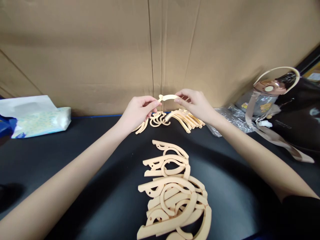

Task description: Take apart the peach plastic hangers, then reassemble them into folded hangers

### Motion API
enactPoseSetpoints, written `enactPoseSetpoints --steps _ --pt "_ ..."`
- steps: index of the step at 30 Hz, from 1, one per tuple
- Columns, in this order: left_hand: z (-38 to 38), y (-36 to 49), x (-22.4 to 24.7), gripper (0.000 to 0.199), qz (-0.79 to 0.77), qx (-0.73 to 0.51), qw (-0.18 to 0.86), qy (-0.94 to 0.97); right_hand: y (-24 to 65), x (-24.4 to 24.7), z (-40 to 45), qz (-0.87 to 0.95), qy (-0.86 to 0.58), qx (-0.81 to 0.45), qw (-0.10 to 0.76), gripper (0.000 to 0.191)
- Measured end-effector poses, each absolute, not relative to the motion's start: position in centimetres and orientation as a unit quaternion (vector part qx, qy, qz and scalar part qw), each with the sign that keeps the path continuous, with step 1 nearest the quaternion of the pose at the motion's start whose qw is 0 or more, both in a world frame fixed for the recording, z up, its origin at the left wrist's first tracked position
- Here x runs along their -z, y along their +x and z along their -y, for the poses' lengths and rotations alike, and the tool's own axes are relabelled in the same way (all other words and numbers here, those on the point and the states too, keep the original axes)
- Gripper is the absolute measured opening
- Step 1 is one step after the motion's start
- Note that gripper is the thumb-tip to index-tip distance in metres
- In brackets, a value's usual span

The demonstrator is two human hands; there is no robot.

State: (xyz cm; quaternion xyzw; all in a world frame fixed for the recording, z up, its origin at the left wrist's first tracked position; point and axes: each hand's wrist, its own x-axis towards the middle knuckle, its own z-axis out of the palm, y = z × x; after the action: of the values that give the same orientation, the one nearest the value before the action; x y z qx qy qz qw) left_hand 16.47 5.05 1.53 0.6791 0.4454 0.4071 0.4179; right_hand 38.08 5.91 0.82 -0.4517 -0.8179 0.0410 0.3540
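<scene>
In front of the cardboard, my left hand (139, 110) and my right hand (195, 102) hold a small curved beige folding-hanger piece (169, 97) between them. The left fingertips pinch its knobbed left end, and the right thumb and fingers close on the other end. Just below the hands lie loose beige hanger hooks (157, 119) and, to their right, a bundle of curved hanger arms (188, 120). A few more arms (142, 126) show partly behind my left hand. Nearer to me, several folded beige hangers (175, 200) overlap in a pile on the black tabletop (112, 186).
Brown cardboard (100, 53) stands upright along the back. At left sits a soft tissue pack (42, 121). To the right are crumpled clear plastic (230, 118), a strapped bottle (265, 96) with a handle, and a black bag (295, 116).
</scene>
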Motion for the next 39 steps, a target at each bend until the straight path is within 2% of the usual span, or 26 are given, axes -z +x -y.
enactPoseSetpoints --steps 3,5,8,10,14,18,22,24,30,34,37,39 --pt "-4.7 16.8 -1.7 0.018 -0.451 -0.39 0.434 0.675 37.2 -1.0 -4.6 0.845 -0.455 0.168 0.227 0.03" --pt "-4.6 16.9 -1.8 0.021 -0.454 -0.369 0.447 0.677 36.4 -1.1 -3.6 0.85 -0.443 0.254 0.131 0.038" --pt "-4.5 17.3 -1.8 0.021 -0.46 -0.349 0.449 0.682 35.5 -1.3 -2.8 0.854 -0.437 0.276 0.059 0.045" --pt "-3.9 17.8 -1.4 0.021 -0.465 -0.356 0.429 0.688 35.4 -1.3 -2.9 0.852 -0.466 0.231 0.059 0.042" --pt "-2.0 19.5 0.1 0.021 -0.454 -0.364 0.376 0.721 36.8 -1.4 -4.3 0.825 -0.538 0.13 0.111 0.025" --pt "-3.2 20.3 1.1 0.024 -0.472 -0.355 0.347 0.729 39.3 -2.4 -5.7 0.811 -0.555 0.072 0.171 0.031" --pt "-7.6 19.9 2.0 0.03 -0.544 -0.322 0.324 0.703 40.0 -3.1 -6.2 0.761 -0.537 -0.142 0.336 0.023" --pt "-9.0 19.8 2.7 0.033 -0.58 -0.294 0.315 0.692 39.6 -3.1 -6.3 0.722 -0.522 -0.237 0.388 0.021" --pt "-8.4 19.9 3.9 0.035 -0.618 -0.292 0.284 0.673 38.6 -3.1 -6.2 0.659 -0.519 -0.337 0.427 0.023" --pt "-7.5 19.3 2.4 0.034 -0.581 -0.337 0.344 0.656 39.4 -3.3 -6.6 0.592 -0.491 -0.394 0.503 0.02" --pt "-7.3 18.4 1.1 0.067 -0.523 -0.326 0.468 0.634 40.1 -2.9 -7.3 0.571 -0.49 -0.382 0.538 0.012" --pt "-7.1 17.8 0.7 0.075 -0.488 -0.31 0.536 0.616 40.5 -2.3 -7.8 0.624 -0.521 -0.302 0.497 0.01"
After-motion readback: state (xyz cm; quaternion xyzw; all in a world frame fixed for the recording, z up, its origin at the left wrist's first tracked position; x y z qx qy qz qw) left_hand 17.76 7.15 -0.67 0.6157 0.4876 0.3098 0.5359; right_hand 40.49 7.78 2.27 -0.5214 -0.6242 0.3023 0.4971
